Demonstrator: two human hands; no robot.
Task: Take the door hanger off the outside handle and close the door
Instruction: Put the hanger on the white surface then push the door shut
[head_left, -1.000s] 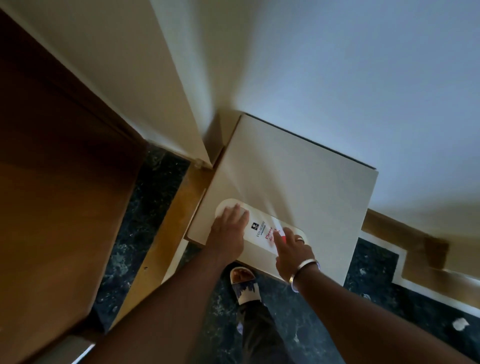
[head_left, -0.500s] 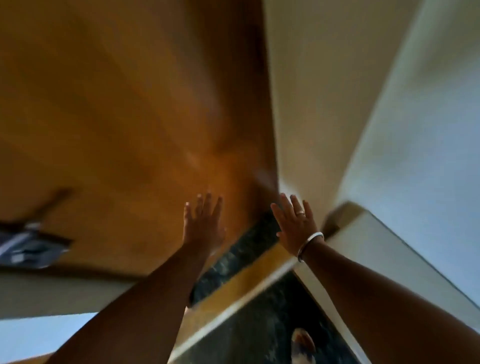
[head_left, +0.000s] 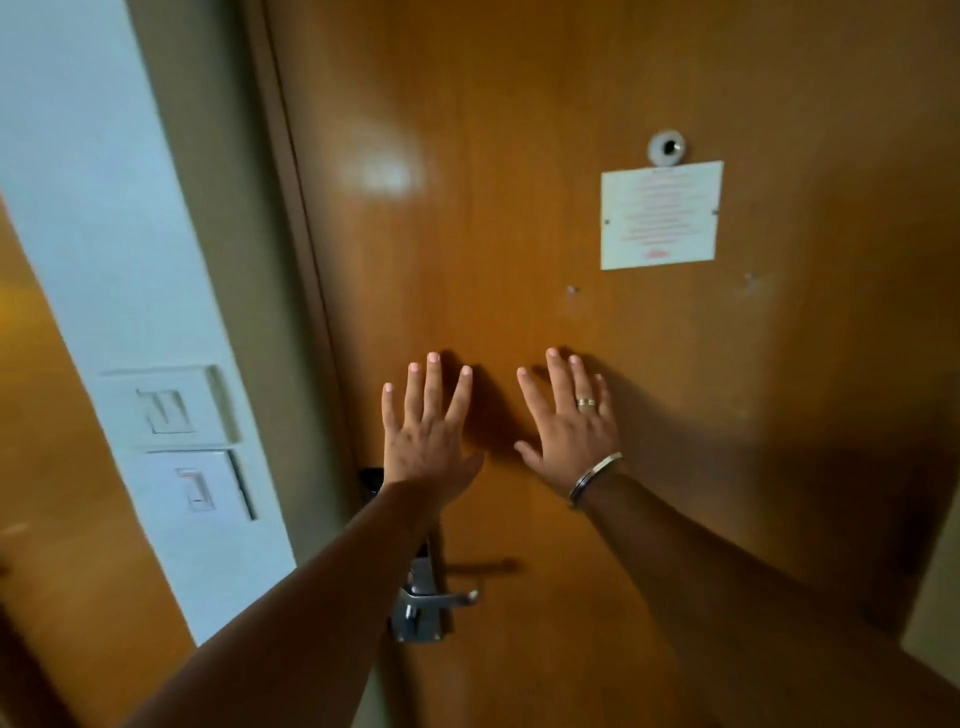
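A brown wooden door (head_left: 545, 156) fills the view, seen from its inner side and sitting against its frame on the left. My left hand (head_left: 428, 431) and my right hand (head_left: 569, 426) are both spread flat against the door at mid height, fingers apart, holding nothing. My right hand wears a ring and a wrist bangle. Below my left forearm is the metal lever handle (head_left: 441, 597) on its lock plate. The door hanger is not in view.
A white notice (head_left: 661, 215) is fixed to the door under a round peephole (head_left: 666, 147). Two white wall switches (head_left: 171, 410) sit on the pale wall left of the door frame (head_left: 291, 208). Another brown panel (head_left: 47, 467) stands at far left.
One second ago both hands lay on the door hanger on a white surface low down. They let it go, lifted, and now press flat on the door as my view swung up.
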